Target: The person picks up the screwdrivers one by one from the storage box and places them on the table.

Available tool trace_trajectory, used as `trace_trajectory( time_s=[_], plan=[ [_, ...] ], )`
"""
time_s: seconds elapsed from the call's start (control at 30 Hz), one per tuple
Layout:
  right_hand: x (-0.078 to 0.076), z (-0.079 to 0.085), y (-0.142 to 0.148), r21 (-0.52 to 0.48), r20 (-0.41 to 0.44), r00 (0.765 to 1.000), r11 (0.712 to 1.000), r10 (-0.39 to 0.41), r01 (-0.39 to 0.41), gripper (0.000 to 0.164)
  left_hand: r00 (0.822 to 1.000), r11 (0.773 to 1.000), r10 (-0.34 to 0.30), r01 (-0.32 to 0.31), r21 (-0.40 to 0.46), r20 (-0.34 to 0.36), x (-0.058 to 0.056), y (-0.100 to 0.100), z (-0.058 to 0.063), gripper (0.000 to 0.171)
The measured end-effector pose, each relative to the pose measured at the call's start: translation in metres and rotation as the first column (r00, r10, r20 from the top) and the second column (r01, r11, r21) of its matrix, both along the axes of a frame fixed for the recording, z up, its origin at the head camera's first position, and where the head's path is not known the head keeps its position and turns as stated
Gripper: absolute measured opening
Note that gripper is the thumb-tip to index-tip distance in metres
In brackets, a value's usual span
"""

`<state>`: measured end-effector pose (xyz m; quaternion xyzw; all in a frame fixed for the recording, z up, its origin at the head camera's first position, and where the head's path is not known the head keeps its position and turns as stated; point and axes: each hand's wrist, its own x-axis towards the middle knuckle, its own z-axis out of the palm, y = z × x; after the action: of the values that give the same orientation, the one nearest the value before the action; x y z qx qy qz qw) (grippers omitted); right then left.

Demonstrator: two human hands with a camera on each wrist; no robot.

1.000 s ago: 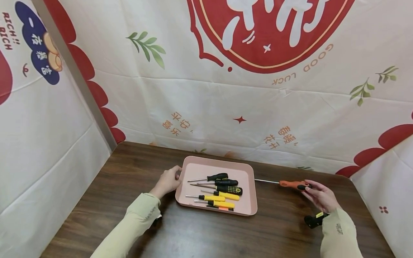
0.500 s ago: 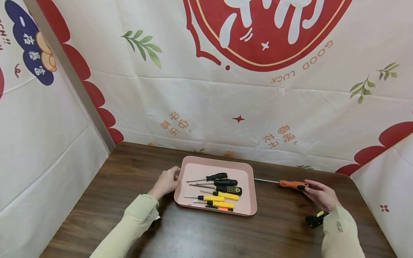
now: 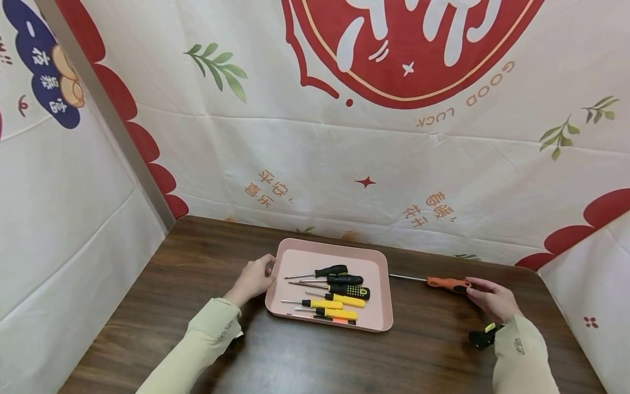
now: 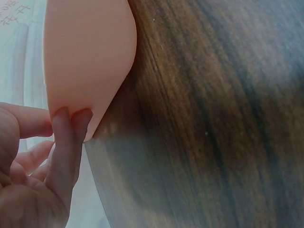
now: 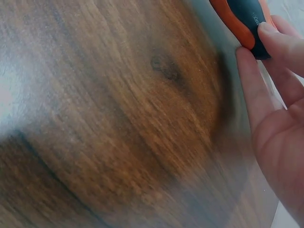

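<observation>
A shallow pink tray (image 3: 380,273) lies on the table, slightly angled, with several screwdrivers inside. At its left side my left hand (image 3: 252,281) pinches the edge; in the left wrist view two fingertips press the outer wall (image 4: 90,52) while another digit meets the rim. To the right of the tray, my right hand (image 3: 494,302) holds an orange-and-black screwdriver (image 3: 443,283) by the handle's end, between thumb and fingers. Its metal shaft (image 3: 407,277) points left, its far end right at the tray's right wall. The right wrist view shows only part of the handle (image 5: 237,23).
Within the tray lie black-handled screwdrivers (image 3: 346,279) toward the back and yellow-handled ones (image 3: 348,300) toward the front, plus an orange-and-black piece partly covered. The dark wooden table (image 3: 315,361) ends at a white printed cloth (image 3: 315,148) behind and at both sides.
</observation>
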<state>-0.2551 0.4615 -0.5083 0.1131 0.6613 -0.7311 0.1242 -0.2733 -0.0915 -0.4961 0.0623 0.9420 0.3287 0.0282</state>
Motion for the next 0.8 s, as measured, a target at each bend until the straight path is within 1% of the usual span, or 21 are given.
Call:
trace_trajectory(
  time_s=[0.1, 0.27, 0.43, 0.57, 0.8],
  plan=[
    [0.0000, -0.0037, 0.0006, 0.001, -0.014, 1.000, 1.000, 0.001, -0.001, 0.032, 1.000, 1.000, -0.002, 0.002, -0.002, -0.015, 0.0005, 0.0001, -0.0002, 0.035],
    [-0.0007, -0.0078, 0.0005, 0.012, -0.021, 1.000, 1.000, -0.022, 0.022, 0.031, 1.000, 1.000, -0.003, 0.003, -0.003, -0.026, 0.0005, -0.0001, -0.0011, 0.035],
    [-0.0011, -0.0083, -0.0023, 0.069, -0.038, 0.999, 0.997, -0.018, 0.020, 0.028, 1.000, 1.000, -0.002, 0.002, 0.004, -0.023, 0.0012, -0.0005, -0.0011, 0.035],
    [-0.0014, -0.0065, -0.0037, 0.093, -0.022, 0.999, 0.995, -0.034, 0.036, 0.028, 0.999, 1.000, -0.008, 0.009, 0.006, -0.033, 0.0011, -0.0009, -0.0020, 0.035],
    [-0.0006, -0.0056, -0.0037, 0.071, -0.024, 0.999, 0.997, -0.035, 0.037, 0.029, 0.999, 1.000, -0.003, 0.004, 0.005, -0.041, 0.0001, -0.0005, -0.0031, 0.036]
  ],
)
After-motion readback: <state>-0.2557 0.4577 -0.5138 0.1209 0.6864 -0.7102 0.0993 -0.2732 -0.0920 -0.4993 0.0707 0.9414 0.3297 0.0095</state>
